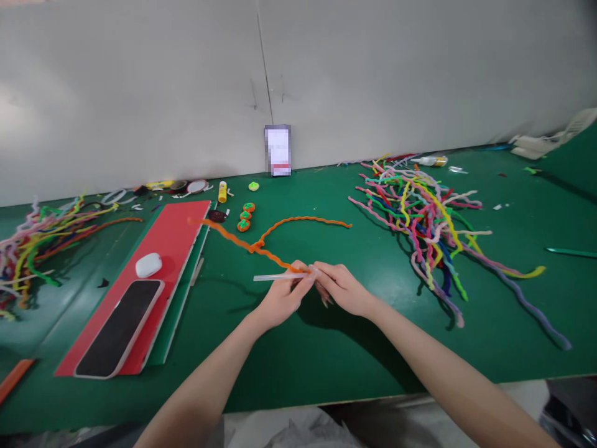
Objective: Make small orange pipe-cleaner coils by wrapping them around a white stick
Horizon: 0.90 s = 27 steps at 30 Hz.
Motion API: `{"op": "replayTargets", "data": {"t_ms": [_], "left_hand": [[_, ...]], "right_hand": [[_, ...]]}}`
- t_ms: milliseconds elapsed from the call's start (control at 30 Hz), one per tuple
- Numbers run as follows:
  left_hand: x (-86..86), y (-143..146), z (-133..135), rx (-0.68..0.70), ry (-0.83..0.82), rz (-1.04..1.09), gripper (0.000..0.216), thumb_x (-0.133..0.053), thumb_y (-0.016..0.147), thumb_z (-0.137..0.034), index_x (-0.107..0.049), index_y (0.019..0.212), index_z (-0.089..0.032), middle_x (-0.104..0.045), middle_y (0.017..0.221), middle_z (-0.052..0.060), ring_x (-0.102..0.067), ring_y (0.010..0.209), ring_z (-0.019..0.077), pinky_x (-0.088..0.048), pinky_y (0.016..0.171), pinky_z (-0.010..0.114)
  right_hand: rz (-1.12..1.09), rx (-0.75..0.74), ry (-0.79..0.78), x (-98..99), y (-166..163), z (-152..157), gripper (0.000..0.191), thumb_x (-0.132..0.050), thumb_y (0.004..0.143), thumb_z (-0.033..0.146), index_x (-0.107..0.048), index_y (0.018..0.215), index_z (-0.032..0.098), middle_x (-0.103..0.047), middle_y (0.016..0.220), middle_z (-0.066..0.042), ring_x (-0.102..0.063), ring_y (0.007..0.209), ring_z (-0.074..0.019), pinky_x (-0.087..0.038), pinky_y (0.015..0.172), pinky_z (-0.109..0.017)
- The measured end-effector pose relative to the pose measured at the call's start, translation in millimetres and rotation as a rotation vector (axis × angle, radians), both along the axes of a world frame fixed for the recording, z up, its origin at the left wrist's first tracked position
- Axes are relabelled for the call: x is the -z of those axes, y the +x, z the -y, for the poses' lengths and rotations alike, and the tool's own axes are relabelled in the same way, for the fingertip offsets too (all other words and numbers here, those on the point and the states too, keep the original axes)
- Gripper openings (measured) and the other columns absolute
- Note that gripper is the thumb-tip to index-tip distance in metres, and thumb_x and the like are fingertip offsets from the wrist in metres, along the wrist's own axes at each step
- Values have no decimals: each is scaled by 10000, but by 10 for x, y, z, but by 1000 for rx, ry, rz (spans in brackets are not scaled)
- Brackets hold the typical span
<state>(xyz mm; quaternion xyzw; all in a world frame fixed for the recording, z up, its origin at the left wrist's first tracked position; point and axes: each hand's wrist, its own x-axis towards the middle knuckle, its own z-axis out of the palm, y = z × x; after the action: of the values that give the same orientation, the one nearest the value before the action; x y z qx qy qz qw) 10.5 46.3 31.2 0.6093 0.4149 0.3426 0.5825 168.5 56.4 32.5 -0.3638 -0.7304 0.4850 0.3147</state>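
Observation:
My left hand (285, 297) is closed near the table's front middle, pinching an orange pipe cleaner (229, 236) together with a thin translucent straw-like stick (273, 277). The pipe cleaner stretches up and left, its far end blurred over the red board. My right hand (344, 287) meets the left one with fingertips pressed together where the pipe cleaner and stick end; the exact contact is hidden by the fingers. Behind them, a second orange pipe cleaner (305, 218) lies curved on the table. Several small orange coils with green tops (244, 215) sit farther back.
Multicoloured pipe cleaners are heaped at right (426, 214) and at left (44, 239). A red board (180, 233) bears a phone (120, 326) and a white case (148, 266). A yellow glue stick (222, 192) stands behind; another phone (280, 149) leans on the wall.

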Motion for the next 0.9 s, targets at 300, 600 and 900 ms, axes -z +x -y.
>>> {"op": "replayTargets", "data": {"t_ms": [300, 600, 900], "left_hand": [[-80, -26, -39, 46, 84, -158, 290, -486, 795, -431, -432, 681, -170, -395, 583, -41, -383, 503, 82, -333, 491, 215], [-95, -49, -54, -121, -64, 17, 347, -435, 809, -483, -497, 705, -158, -355, 449, -73, -360, 419, 64, -326, 433, 185], [-94, -30, -68, -175, -115, -26, 332, -495, 785, -450, -484, 633, -155, -344, 408, -76, -325, 382, 56, -299, 414, 190]], "right_hand": [[-99, 67, -103, -5, 6, -16, 355, -304, 897, 449, -403, 674, 191, -390, 470, 61, -422, 408, -82, -367, 448, -206], [-278, -16, -336, -22, -38, -27, 423, -296, 888, 482, -394, 614, 176, -407, 480, 52, -434, 411, -71, -397, 452, -212], [-214, 75, -226, -33, -49, -42, 316, -354, 876, 463, -457, 781, 180, -490, 594, 44, -480, 471, -72, -409, 488, -209]]}}
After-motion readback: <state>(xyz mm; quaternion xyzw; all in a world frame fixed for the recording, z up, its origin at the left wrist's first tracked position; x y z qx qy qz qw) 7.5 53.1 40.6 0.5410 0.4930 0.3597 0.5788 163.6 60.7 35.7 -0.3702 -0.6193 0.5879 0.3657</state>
